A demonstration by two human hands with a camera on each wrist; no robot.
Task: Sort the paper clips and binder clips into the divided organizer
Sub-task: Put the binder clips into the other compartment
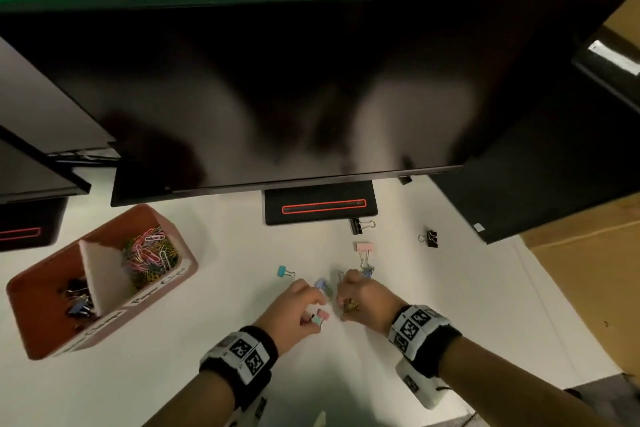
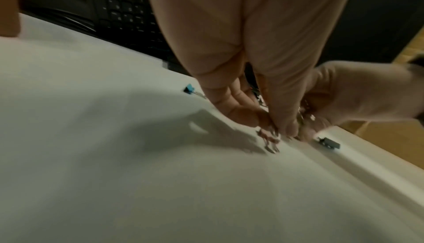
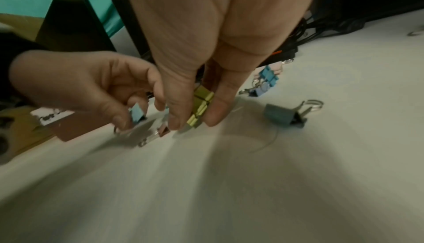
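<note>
A terracotta divided organizer (image 1: 48,340) sits at the left, with coloured paper clips (image 1: 150,255) in its far compartment and binder clips (image 1: 78,302) in the near one. My left hand (image 1: 311,314) pinches small pastel binder clips (image 1: 321,316); the right wrist view shows a light blue binder clip (image 3: 137,113) in its fingers. Just to its right, my right hand (image 1: 346,305) pinches yellow binder clips (image 3: 201,107) between thumb and fingers. A pink binder clip (image 3: 163,130) lies on the table below both hands.
Loose binder clips lie on the white table: teal (image 1: 282,271), lavender (image 1: 322,284), large pink (image 1: 364,248), blue (image 1: 367,273), and two black ones (image 1: 356,225) (image 1: 429,238). A big dark monitor (image 1: 277,87) overhangs the far side, its stand (image 1: 318,206) behind the clips.
</note>
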